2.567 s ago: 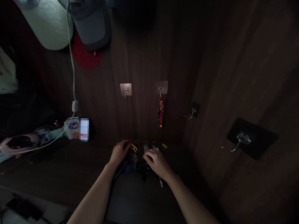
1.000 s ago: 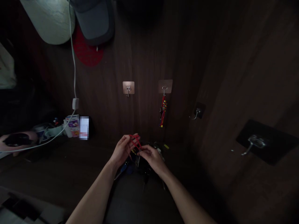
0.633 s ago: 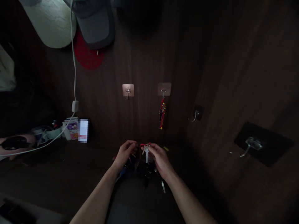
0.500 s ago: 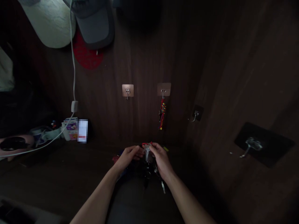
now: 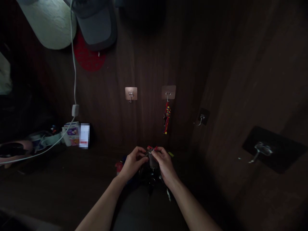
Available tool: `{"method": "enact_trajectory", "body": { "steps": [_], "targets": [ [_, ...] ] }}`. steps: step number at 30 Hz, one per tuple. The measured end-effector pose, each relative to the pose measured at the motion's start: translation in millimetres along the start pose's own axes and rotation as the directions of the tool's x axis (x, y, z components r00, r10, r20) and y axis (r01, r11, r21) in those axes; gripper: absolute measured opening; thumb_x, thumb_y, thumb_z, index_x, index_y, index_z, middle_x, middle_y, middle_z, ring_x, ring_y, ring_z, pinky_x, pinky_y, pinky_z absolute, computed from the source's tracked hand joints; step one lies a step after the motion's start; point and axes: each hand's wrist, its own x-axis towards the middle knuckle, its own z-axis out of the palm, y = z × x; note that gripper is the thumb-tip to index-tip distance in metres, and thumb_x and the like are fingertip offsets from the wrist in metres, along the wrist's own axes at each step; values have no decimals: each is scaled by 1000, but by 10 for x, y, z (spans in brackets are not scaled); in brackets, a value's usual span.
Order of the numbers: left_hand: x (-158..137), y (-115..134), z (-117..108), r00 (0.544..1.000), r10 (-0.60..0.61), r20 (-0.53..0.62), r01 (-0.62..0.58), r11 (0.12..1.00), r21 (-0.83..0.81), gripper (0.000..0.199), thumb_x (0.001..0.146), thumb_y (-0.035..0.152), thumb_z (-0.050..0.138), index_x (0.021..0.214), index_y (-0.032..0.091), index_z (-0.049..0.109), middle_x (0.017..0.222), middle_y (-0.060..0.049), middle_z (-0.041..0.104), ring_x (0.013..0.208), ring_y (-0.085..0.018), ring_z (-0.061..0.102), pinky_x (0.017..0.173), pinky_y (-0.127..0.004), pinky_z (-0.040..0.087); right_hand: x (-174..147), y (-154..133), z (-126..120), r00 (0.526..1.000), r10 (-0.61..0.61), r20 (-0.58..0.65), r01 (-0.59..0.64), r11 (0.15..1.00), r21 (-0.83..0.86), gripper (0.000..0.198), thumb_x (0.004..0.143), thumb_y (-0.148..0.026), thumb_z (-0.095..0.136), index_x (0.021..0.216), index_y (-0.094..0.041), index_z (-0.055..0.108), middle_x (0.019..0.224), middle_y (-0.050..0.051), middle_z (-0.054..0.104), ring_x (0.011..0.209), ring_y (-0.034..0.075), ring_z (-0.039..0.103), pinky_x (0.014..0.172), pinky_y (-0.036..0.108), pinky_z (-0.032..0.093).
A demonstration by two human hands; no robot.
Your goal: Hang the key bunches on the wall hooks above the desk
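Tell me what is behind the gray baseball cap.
A red round decoration shows left of and below the gray baseball cap, against the wood-grain wall. The cap hides the decoration's upper right and anything else directly behind.

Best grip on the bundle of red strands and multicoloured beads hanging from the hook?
I'd pinch its top red strands just below the silver metal hook, coming from the front. It hangs nearly vertical before the dark wood wall, slim on top, lumpier at the beads. Right hand looks nearer, but it's holding a thin red cord.
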Motion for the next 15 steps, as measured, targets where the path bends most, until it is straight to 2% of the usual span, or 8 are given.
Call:
{"method": "enact_trajectory", "body": {
  "steps": [3, 9, 15],
  "targets": [
    [-21, 52, 1, 1000, -12, 22, 12, 1000, -12, 18, 74, 33, 62, 84, 19, 59, 74, 0, 68, 71, -15, 64, 66, -24, 47, 8, -10, -13, 1000, -18, -12, 18, 1000, -6, 27, 64, -37, 73, 78, -22, 57, 81, -1, 69, 80, 16, 63, 73, 27, 45],
    [6, 40, 10, 981, -164, 103, 187, 938, -293, 27, 71, 37, 67, 83, 16, 56, 74, -3, 69, 68, -15, 66, 70, -27, 50, 23, -37, -64, 1000, -14, -4, 14, 1000, -18, 32, 66, -40, 71, 90, -21, 61, 89, 3, 69, 84, 18, 62, 75, 30, 46],
    [-3, 78, -3, 968, -204, 148, 244, 904, -351, 32, 68, 39, 70, 84, 15, 57, 75, -4, 71, 66, -14, 66, 70, -26, 49, 9, -82, -43, 1000, 16, 7, -16, 999, 42, 37, 65, -39, 72, 97, -22, 63, 96, 5, 69, 88, 20, 63, 80, 33, 46]
  ]
}}
